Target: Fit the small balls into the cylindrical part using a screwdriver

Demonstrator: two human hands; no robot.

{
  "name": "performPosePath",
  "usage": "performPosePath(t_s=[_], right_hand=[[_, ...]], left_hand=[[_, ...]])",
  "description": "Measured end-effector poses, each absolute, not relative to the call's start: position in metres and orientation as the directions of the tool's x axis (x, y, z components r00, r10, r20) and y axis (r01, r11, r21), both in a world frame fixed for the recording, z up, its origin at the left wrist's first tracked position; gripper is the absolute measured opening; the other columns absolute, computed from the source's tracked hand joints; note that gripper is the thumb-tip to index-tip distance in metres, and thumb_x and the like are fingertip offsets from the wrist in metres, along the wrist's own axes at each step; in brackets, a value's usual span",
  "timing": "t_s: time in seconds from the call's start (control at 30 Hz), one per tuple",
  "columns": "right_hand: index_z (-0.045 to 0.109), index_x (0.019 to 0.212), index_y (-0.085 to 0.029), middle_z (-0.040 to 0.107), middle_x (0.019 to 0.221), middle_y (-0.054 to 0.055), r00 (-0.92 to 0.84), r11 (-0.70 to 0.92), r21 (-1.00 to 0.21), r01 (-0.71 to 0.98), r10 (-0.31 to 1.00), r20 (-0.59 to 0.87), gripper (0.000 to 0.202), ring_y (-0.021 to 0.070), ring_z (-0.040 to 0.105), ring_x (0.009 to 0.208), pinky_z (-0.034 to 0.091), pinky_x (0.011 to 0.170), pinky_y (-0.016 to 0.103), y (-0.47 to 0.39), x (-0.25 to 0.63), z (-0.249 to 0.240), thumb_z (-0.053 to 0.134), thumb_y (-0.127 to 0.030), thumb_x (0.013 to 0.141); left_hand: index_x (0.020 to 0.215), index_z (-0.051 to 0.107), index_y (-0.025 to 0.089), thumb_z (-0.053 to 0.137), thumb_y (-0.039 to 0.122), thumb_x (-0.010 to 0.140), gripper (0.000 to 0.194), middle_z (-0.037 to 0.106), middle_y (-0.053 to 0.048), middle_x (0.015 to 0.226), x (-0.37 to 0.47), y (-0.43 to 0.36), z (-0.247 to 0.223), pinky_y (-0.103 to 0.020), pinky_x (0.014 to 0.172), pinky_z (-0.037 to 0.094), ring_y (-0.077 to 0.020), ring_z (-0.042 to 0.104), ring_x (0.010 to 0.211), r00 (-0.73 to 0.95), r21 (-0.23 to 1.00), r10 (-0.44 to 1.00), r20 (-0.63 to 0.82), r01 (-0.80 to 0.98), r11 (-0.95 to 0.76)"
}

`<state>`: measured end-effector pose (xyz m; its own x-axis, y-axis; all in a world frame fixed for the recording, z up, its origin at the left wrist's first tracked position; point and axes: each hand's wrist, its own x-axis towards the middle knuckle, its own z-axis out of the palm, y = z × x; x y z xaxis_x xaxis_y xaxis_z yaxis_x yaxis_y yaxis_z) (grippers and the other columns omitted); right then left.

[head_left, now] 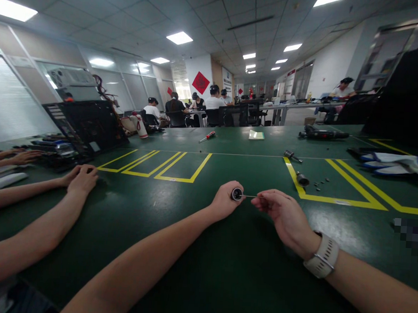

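Above the green table my left hand (224,201) is wrapped round a dark cylindrical metal part (236,194), its round open end facing me. My right hand (279,213), with a pale watch on the wrist, pinches a thin metal rod (251,196). The rod's far end reaches the rim of the cylindrical part; whether it goes inside I cannot tell. To the right, a metal cylinder (302,179) lies on yellow tape beside several small metal pieces (321,183). Behind it rests a metal part with a shaft (293,156).
A red-handled screwdriver (207,137), a pale note pad (256,135) and a black power tool (322,133) lie farther back. White-and-blue gloves (399,166) are at right. A co-worker's hands (82,177) rest on the table at left, near a black computer case (86,125).
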<state>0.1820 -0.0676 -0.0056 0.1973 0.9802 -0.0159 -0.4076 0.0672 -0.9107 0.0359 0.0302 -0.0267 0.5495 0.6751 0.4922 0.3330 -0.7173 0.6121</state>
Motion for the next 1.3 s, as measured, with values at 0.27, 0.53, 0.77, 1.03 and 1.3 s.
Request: performPosePath(t_s=[0.27, 0.53, 0.77, 1.03, 1.3], right_hand=[[0.066, 0.067, -0.019, 0.068, 0.066, 0.003, 0.242, 0.144, -0.947, -0.287, 0.967, 0.074, 0.008, 0.0185, 0.061, 0.069, 0.042, 0.07, 0.035, -0.0656, 0.1855, -0.0093, 0.062, -0.025, 0.07], [0.066, 0.068, -0.019, 0.069, 0.068, 0.003, 0.207, 0.149, -0.974, -0.171, 0.972, 0.112, 0.01, 0.0186, 0.061, 0.071, 0.041, 0.072, 0.035, -0.0694, 0.1809, -0.0059, 0.06, -0.025, 0.072], [0.067, 0.065, -0.016, 0.069, 0.064, 0.005, 0.184, 0.042, -0.886, -0.462, 0.982, -0.049, 0.007, 0.0168, 0.06, 0.066, 0.042, 0.068, 0.032, -0.0653, 0.1841, -0.0101, 0.065, -0.023, 0.066], [0.066, 0.065, -0.018, 0.068, 0.063, 0.004, 0.223, 0.114, -0.908, -0.404, 0.974, 0.022, 0.007, 0.0176, 0.06, 0.066, 0.042, 0.069, 0.033, -0.0652, 0.1845, -0.0087, 0.063, -0.024, 0.067], [0.066, 0.065, -0.018, 0.068, 0.065, 0.003, 0.229, 0.179, -0.973, -0.143, 0.963, 0.144, 0.01, 0.0192, 0.06, 0.068, 0.04, 0.071, 0.036, -0.0675, 0.1822, -0.0063, 0.06, -0.025, 0.069]], left_hand=[[0.067, 0.05, 0.016, 0.059, 0.018, 0.072, 0.01, 0.049, 0.002, 0.068, 0.0363, 0.0291, -0.0256, -0.024, 0.062, 0.037, -0.0114, 0.047, 0.064, 0.564, 0.576, 0.673, 0.479, 0.377, -0.726], [0.066, 0.05, 0.016, 0.056, 0.014, 0.072, 0.008, 0.049, 0.001, 0.068, 0.0355, 0.0276, -0.0256, -0.025, 0.061, 0.036, -0.0124, 0.047, 0.065, 0.563, 0.511, 0.655, 0.504, 0.417, -0.752], [0.066, 0.049, 0.015, 0.058, 0.017, 0.072, 0.011, 0.047, 0.003, 0.066, 0.0352, 0.0318, -0.0298, -0.023, 0.06, 0.036, -0.011, 0.045, 0.063, 0.554, 0.559, 0.638, 0.535, 0.334, -0.759], [0.068, 0.051, 0.015, 0.059, 0.019, 0.072, 0.01, 0.049, 0.002, 0.068, 0.0352, 0.031, -0.0295, -0.023, 0.061, 0.037, -0.0108, 0.046, 0.063, 0.567, 0.557, 0.634, 0.526, 0.334, -0.761], [0.068, 0.052, 0.015, 0.057, 0.015, 0.073, 0.007, 0.049, 0.002, 0.068, 0.0343, 0.0272, -0.0252, -0.024, 0.062, 0.037, -0.0111, 0.046, 0.064, 0.61, 0.5, 0.604, 0.512, 0.361, -0.788]])
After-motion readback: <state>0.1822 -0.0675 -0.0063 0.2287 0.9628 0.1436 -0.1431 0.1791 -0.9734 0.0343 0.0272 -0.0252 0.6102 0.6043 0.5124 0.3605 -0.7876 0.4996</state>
